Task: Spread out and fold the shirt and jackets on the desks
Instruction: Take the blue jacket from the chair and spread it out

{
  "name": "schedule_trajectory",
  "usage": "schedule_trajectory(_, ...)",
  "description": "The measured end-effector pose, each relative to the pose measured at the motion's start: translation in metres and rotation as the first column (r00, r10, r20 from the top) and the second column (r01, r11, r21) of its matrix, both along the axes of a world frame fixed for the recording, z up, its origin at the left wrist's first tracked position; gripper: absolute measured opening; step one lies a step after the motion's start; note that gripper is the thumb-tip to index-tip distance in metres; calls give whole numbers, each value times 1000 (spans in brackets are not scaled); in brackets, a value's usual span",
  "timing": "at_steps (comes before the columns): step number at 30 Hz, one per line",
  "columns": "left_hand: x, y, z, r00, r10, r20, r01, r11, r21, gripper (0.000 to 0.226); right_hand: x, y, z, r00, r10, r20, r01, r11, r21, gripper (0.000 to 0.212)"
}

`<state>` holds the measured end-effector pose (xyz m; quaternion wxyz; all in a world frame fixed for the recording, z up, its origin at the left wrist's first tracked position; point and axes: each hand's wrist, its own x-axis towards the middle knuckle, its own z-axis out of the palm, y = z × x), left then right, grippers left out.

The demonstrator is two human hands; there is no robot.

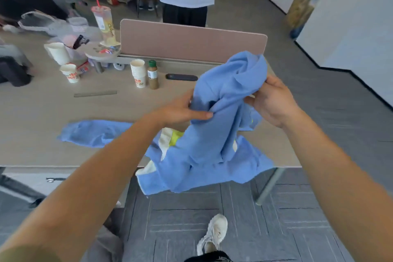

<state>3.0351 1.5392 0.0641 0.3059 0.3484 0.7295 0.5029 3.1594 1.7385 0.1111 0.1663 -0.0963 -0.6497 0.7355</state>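
Stage: early; jacket (212, 144) bunched, part lifted, one sleeve on surface (42, 112).
Fingers: left hand (182, 110) and right hand (270, 102) pinch cloth.
Left: spreading, folding.

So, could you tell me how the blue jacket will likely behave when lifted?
Probably floppy: the blue jacket sags in folds between the left hand and right hand. It may slide off, since its hem overhangs the desk edge.

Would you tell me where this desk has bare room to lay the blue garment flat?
The widest bare desk lies left, between the ruler and the spread sleeve. Behind the ruler, paper cups and a bottle crowd it; the blue garment covers the near right.
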Motion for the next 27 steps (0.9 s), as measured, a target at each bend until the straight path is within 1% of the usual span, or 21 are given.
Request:
schedule_trajectory(1, 19, 1, 5, 996, -62, 69, 59, 997, 47, 49, 16, 0, 5, 1000, 3, -8, -3, 1000, -2, 21)
schedule_trajectory(2, 36, 4, 6, 988, -104, 111, 95, 992, 87, 40, 31, -1, 8, 1000, -4, -11, 4, 1000, -2, 27)
schedule_trajectory(3, 51, 8, 6, 987, -108, 120, 94, 988, 119, 33, 47, -1, 10, 1000, -17, -11, 17, 1000, 0, 30)
schedule_trajectory(5, 80, 14, 7, 991, -105, 82, 91, 982, 163, 30, 76, -1, 12, 997, -72, -9, 72, 997, 12, 26)
schedule_trajectory(9, 125, 23, 25, 963, -208, 171, 161, 954, 255, 16, 128, 3, 14, 981, -193, 29, 193, 981, -32, 27)
schedule_trajectory(12, 150, 33, 42, 935, -270, 229, 191, 929, 316, 22, 155, 6, 24, 960, -278, 45, 280, 959, -53, 29)
schedule_trajectory(15, 179, 54, 54, 887, -332, 320, 182, 890, 419, 33, 178, 4, 36, 932, -356, 63, 357, 934, -8, 15)
schedule_trajectory(16, 191, 62, 57, 873, -341, 349, 161, 876, 454, 35, 179, 8, 42, 915, -394, 81, 397, 917, -23, 17)
schedule_trajectory(17, 203, 71, 60, 866, -335, 371, 129, 866, 483, 35, 186, 12, 42, 888, -445, 116, 450, 893, -20, 26)
schedule_trajectory(18, 214, 81, 63, 869, -320, 377, 94, 856, 509, 35, 197, 15, 41, 878, -453, 156, 464, 885, -40, 37)
schedule_trajectory(19, 225, 90, 67, 877, -296, 380, 57, 848, 527, 35, 211, 18, 40, 846, -497, 194, 519, 850, -89, 48)
schedule_trajectory(20, 234, 99, 69, 888, -270, 372, 29, 840, 541, 36, 226, 21, 36, 804, -523, 282, 565, 820, -88, 51)
schedule_trajectory(21, 242, 108, 71, 907, -241, 346, 14, 837, 547, 37, 243, 21, 27, 786, -551, 281, 564, 825, 40, 39)
schedule_trajectory(22, 249, 117, 71, 928, -219, 301, 21, 839, 544, 35, 257, 19, 16, 769, -600, 221, 577, 800, 164, 22)
schedule_trajectory(23, 256, 125, 71, 948, -199, 247, 39, 845, 533, 35, 268, 14, 3, 723, -666, 186, 621, 743, 250, 18)
schedule_trajectory(25, 270, 141, 70, 976, -176, 131, 87, 859, 505, 35, 303, 0, -30, 719, -688, 101, 639, 711, 292, 31)
schedule_trajectory(26, 278, 149, 70, 980, -176, 88, 111, 863, 493, 34, 311, -2, -41, 752, -657, 51, 603, 718, 347, 38)
schedule_trajectory(27, 288, 155, 71, 982, -180, 52, 135, 870, 474, 34, 318, -5, -54, 792, -608, 55, 533, 731, 426, 43)
